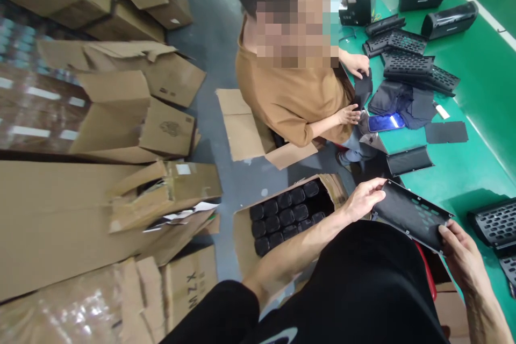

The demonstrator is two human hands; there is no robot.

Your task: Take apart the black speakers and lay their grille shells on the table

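Note:
My left hand (366, 200) grips one end of a black curved perforated panel (407, 212), thumb on its inner face. At the opposite end my right hand (459, 250) is closed on the same panel, thumb on the inside. Dark sheet covers much of the panel's hollow side, and green shows through slots in its middle and right part. Just beyond it on the green table (455, 177) lies another black curved panel (410, 161). A flat black sheet (446, 133) lies farther back.
A co-worker in a brown top (294, 97) handles a dark sheet (363, 88). Perforated panels (409, 67), a phone (386, 122) and finished-looking black cylinders (450, 19) are on the table. A carton of black round-cornered items (286, 217) stands below my left arm; open cartons (167, 129) fill the left.

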